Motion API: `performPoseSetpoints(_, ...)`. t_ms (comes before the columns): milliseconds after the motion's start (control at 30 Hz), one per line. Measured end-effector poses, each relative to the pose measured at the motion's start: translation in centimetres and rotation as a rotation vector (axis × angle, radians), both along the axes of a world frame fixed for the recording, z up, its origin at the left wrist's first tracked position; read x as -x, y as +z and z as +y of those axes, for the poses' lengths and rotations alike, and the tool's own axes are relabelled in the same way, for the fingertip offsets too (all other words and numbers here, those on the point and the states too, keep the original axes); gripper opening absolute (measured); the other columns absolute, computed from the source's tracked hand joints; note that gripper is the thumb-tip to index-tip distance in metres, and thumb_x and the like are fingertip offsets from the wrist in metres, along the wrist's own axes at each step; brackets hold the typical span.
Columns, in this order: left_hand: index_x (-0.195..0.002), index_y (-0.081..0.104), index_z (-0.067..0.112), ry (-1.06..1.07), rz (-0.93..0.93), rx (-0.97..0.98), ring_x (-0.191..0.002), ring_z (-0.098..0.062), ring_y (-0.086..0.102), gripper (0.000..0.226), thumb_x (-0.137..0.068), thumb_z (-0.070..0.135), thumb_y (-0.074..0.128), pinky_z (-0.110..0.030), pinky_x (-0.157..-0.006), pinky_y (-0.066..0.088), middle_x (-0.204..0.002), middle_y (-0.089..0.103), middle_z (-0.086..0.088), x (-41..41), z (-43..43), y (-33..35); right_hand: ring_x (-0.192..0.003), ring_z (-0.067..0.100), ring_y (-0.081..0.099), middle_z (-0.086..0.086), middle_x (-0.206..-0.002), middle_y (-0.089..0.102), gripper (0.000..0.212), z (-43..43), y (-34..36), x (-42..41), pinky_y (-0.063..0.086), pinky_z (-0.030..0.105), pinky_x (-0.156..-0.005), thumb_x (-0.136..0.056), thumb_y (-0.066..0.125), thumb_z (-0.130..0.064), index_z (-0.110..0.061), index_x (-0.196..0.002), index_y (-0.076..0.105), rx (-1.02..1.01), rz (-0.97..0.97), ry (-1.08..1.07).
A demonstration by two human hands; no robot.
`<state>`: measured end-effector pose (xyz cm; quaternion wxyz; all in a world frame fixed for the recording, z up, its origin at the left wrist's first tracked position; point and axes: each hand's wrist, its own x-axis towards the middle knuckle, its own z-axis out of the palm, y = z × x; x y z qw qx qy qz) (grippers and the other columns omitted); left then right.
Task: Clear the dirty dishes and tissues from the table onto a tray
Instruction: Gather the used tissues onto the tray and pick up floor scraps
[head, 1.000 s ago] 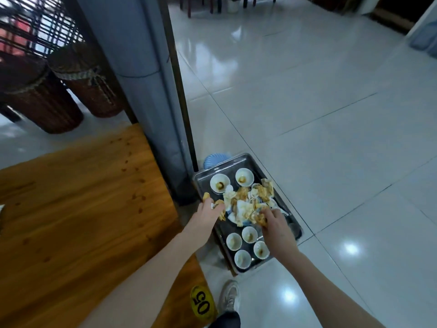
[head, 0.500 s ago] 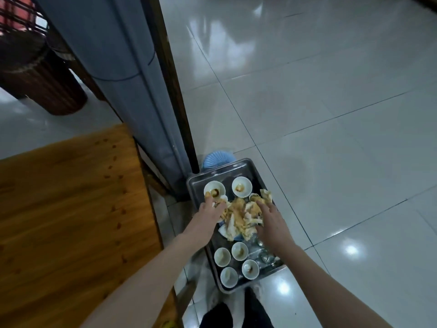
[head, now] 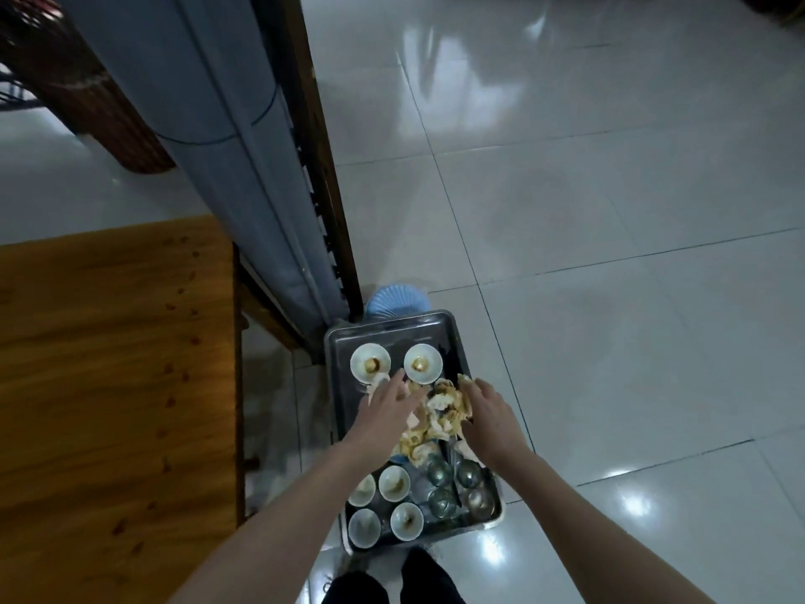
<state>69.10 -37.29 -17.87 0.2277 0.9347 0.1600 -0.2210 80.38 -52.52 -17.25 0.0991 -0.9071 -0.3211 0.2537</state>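
Floor [head: 610,211]: pale glossy tiles, wooden counter [head: 109,364] at left.
Tray [head: 392,326]: right of counter, carrying bowls [head: 370,364].
Tissues [head: 440,411]: heaped mid-tray.
Left grip [head: 385,414]: fingers straight, resting on tissues.
Right grip [head: 490,418]: fingers bent over tissues; hold unclear.

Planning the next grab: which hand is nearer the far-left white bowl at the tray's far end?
Left. The left hand lies just beside the bowl, fingertips close to its rim; the right hand touches the tissue pile, farther to the right.
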Motion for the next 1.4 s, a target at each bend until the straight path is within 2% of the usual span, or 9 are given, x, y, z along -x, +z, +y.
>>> performPoseSetpoints(67, -0.151, -0.006, 0.039, 0.031, 0.067, -0.030, -0.145, -0.031, -0.019, 0.078, -0.099, 0.015, 0.048, -0.058, -0.114, 0.003, -0.157, -0.026, -0.005, -0.2, -0.4, -0.1, -0.134, 0.026, 0.035, 0.007, -0.151, 0.028, 0.066, -0.3, 0.1, -1.0, 0.033, 0.036, -0.107, -0.088, 0.055, -0.013, -0.022, -0.147, 0.026, 0.005, 0.002, 0.010)
performPoseSetpoints(133, -0.149, -0.012, 0.041, 0.048, 0.079, -0.056, -0.142, -0.031, -0.026, 0.083, -0.098, 0.022, 0.051, -0.060, -0.113, -0.002, -0.154, -0.033, -0.002, 0.0, -0.3, -0.1, -0.136, 0.027, 0.034, 0.009, -0.152, 0.027, 0.064, -0.4, 0.3, -1.8, 0.032, 0.037, -0.108, -0.091, 0.054, -0.018, -0.022, -0.147, 0.025, -0.001, 0.007, 0.015)
performPoseSetpoints(367, -0.147, -0.016, 0.042, 0.151, 0.102, -0.126, -0.144, -0.030, -0.023, 0.082, -0.098, 0.033, 0.049, -0.061, -0.113, 0.000, -0.156, -0.029, -0.003, 1.0, 0.4, 0.7, -0.136, 0.027, 0.033, 0.008, -0.154, 0.025, 0.066, 1.0, 1.4, -3.0, 0.032, 0.039, -0.109, -0.090, 0.055, -0.020, -0.024, -0.147, 0.023, -0.016, -0.013, 0.110)
performPoseSetpoints(700, -0.148, -0.016, 0.038, 0.342, 0.124, -0.262, -0.146, -0.029, -0.016, 0.070, -0.101, 0.041, 0.035, -0.057, -0.115, 0.001, -0.158, -0.022, -0.006, 6.6, 3.0, 4.2, -0.143, 0.024, 0.019, 0.006, -0.156, 0.019, 0.067, 5.5, 3.4, 0.6, 0.018, 0.040, -0.116, -0.093, 0.052, -0.019, -0.025, -0.150, 0.017, -0.103, -0.095, 0.322)
performPoseSetpoints(933, -0.151, -0.012, 0.034, 0.464, 0.068, -0.305, -0.147, -0.029, -0.009, 0.065, -0.101, 0.044, 0.030, -0.055, -0.115, 0.005, -0.160, -0.016, -0.006, 15.1, 4.9, 6.1, -0.146, 0.022, 0.009, 0.002, -0.159, 0.009, 0.065, 8.7, 4.9, 7.7, 0.010, 0.041, -0.118, -0.095, 0.046, -0.019, -0.024, -0.150, 0.013, -0.126, -0.124, 0.435)
performPoseSetpoints(1400, -0.151, -0.007, 0.032, 0.605, 0.032, -0.316, -0.148, -0.029, -0.006, 0.062, -0.101, 0.046, 0.027, -0.055, -0.115, 0.010, -0.161, -0.010, -0.006, 38.8, 9.2, 7.5, -0.146, 0.023, 0.010, 0.002, -0.158, 0.013, 0.063, 14.9, 6.4, 30.5, 0.009, 0.046, -0.117, -0.096, 0.045, -0.019, -0.027, -0.151, 0.016, -0.194, -0.136, 0.492)
